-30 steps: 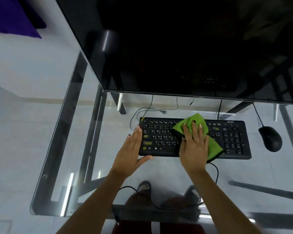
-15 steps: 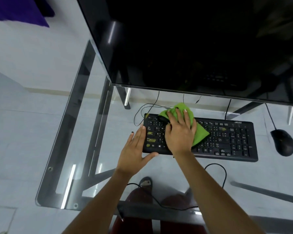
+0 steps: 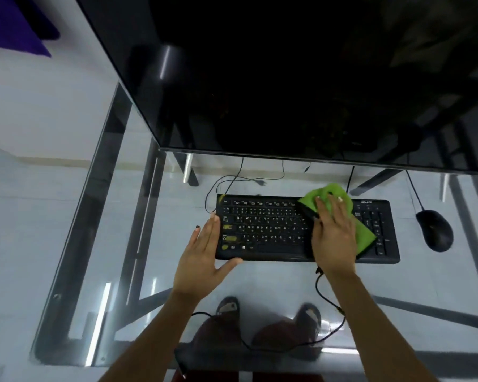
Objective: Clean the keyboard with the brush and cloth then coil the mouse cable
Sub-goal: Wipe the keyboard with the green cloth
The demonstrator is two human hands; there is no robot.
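A black keyboard (image 3: 262, 230) lies on the glass desk (image 3: 116, 244). My right hand (image 3: 333, 235) presses a green cloth (image 3: 363, 235) flat onto the keyboard's right-middle keys. My left hand (image 3: 202, 257) rests with fingers spread against the keyboard's left end, thumb at its front edge. A black mouse (image 3: 435, 230) sits to the right of the keyboard, its cable (image 3: 413, 188) running back under the monitor. No brush is in view.
A big dark monitor (image 3: 287, 78) overhangs the back of the desk. Thin cables (image 3: 232, 180) trail behind the keyboard. A thicker black cable (image 3: 329, 307) loops at the front. Feet in sandals (image 3: 226, 307) show through the glass.
My right hand slid the green cloth from the keyboard's middle to its left part, then back right to the right-middle keys. My left hand stayed at the keyboard's left end.
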